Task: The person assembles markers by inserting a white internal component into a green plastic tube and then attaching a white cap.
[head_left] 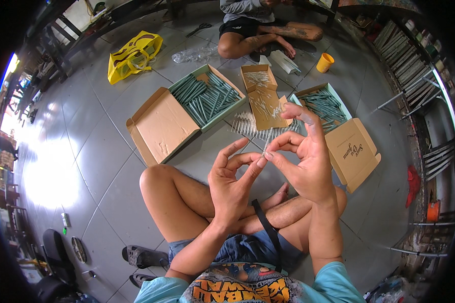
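My left hand and my right hand meet above my crossed legs. Thumb and forefinger of each pinch a small, thin, pale piece, its kind too small to make out. Just beyond the hands, a row of thin silvery pieces lies on the floor, partly hidden by my fingers. Behind it stands an open small brown carton with more thin, pale pieces. To its left, an open box holds many grey-green sticks. Another open box with similar sticks stands on the right.
A yellow bag, crumpled clear plastic and an orange-yellow cup lie farther off on the tiled floor. Another person sits cross-legged opposite. Dark sandals are at my left; metal racks line the right side.
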Tool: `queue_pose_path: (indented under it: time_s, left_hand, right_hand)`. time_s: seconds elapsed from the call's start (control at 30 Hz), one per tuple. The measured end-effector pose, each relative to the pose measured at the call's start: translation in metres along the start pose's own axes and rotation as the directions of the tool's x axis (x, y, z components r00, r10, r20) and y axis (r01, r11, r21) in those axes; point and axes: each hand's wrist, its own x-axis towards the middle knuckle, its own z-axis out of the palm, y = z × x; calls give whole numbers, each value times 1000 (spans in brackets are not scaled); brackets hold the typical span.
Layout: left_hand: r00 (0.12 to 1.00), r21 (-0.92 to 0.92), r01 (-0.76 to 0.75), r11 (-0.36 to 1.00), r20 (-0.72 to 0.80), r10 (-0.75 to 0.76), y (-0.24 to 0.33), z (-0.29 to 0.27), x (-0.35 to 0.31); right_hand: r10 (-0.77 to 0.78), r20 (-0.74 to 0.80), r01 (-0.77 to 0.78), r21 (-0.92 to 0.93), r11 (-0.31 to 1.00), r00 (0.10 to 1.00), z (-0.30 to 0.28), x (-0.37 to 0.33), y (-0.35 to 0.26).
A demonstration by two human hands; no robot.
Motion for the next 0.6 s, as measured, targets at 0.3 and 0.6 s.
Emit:
queue_pose_path:
  time_s: [0.3,0.6]
  left_hand:
    - [996,-127,90,988,-14,-92,3,5,-1]
    - [950,-314,311,897,104,-293,1,-2,-2]
  right_hand:
    - [18,-17,-18,8,1000,1000,-1,-1,4]
    - [-36,-31,34,-58,998,999,-3,-2,7]
